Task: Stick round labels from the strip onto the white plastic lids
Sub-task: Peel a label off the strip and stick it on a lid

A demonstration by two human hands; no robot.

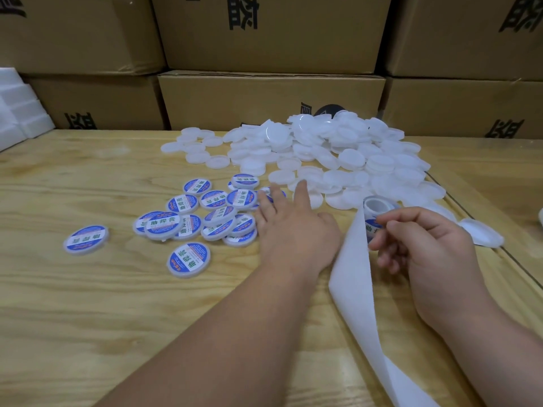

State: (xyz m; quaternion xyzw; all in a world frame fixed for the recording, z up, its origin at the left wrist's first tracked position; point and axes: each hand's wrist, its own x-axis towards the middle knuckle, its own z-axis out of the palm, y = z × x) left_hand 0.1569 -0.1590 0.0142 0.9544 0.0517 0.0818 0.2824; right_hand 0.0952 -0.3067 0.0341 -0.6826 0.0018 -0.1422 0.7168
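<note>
The left hand [282, 218] lies spread over labelled lids [188, 221]; the right hand [423, 242] pinches a label [370, 230] on the strip [355, 277], which runs toward the tabletop's [88, 304] near edge.

I count about sixteen labelled lids [188, 260] on my table [88, 318], though overlaps blur the tally. The plain white lids [352, 160] are heaped too thickly to count. One label roll [377, 204]. Six cardboard boxes [270, 98] behind.

Left hand [289, 223] reaches lids [338, 154]; right hand [426, 245] pinches label [370, 230].
</note>
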